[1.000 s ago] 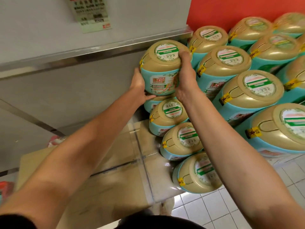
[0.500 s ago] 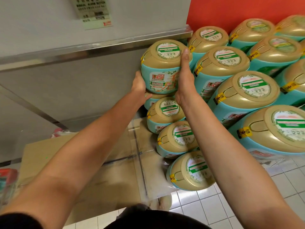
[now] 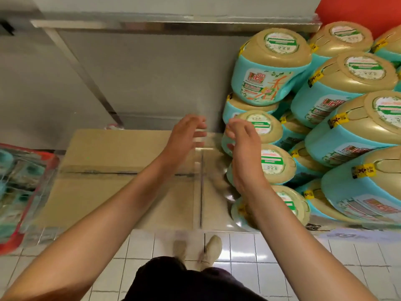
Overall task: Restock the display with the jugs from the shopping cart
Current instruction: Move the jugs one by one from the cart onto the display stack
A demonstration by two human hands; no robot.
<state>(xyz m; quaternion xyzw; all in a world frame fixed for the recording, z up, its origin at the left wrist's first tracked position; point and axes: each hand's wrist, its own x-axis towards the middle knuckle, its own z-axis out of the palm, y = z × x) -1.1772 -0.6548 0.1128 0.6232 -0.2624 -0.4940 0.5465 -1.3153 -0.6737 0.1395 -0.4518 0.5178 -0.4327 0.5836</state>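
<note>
Since the stack (image 3: 338,148) on the right already holds a dozen-ish jugs, restocking looks well along. The blurry red cart (image 3: 10,237) far left maybe holds more. Five jugs sit in the leftmost column, with the top jug (image 3: 271,64) resting there untouched. Left hand (image 3: 184,135) and right hand (image 3: 243,153) have their grip released, both empty.

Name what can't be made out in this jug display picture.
All head view:
Left edge: the red-edged container is cut off and blurred; contents unclear.
The left hand: its fingers are motion-blurred.
The right hand and forearm cover parts of the lower jugs.
Small print on the top jug is too blurred.
</note>
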